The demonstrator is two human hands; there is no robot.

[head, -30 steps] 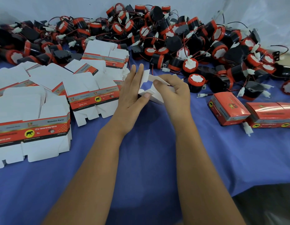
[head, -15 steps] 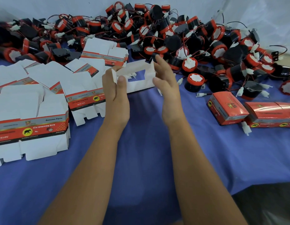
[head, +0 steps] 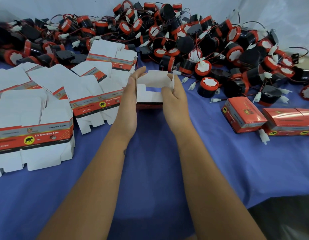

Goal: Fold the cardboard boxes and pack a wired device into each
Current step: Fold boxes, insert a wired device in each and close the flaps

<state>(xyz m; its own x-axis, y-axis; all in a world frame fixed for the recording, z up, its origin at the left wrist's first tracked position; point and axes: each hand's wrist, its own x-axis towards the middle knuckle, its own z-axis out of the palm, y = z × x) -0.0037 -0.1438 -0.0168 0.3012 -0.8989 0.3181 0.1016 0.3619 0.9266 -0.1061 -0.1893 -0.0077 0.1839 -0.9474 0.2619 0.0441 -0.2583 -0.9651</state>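
Centre of frame: one half-folded box (head: 151, 89), white inside facing up, flaps open, red-and-black printed edge at its lower side. Left hand (head: 131, 99) lies flat along the box's left wall, fingers straight. Right hand (head: 174, 97) holds the right wall, fingers curled around it, thumb pressed on the inner panel.

Left half of frame: stacks of flat box blanks (head: 32, 134), at least four stacks; single sheets too many to count. Legible print on the blanks: "Genuine Parts", "12v reversing horn", "QTY:1PC", a black elephant in a yellow oval. The small brand logo above the text is too blurred to read with certainty.

Right edge, mid-height: two closed boxes (head: 243, 115), red, lying side by side and touching; the same elephant mark and "12v reversing horn" show on the nearer one.

Upper frame, left to right: a heap of horns (head: 202, 68), black bodies, red rims, white faces, red and black wires, white plugs. Dozens; exact count not possible.

All sits on a blue cloth (head: 150, 170).
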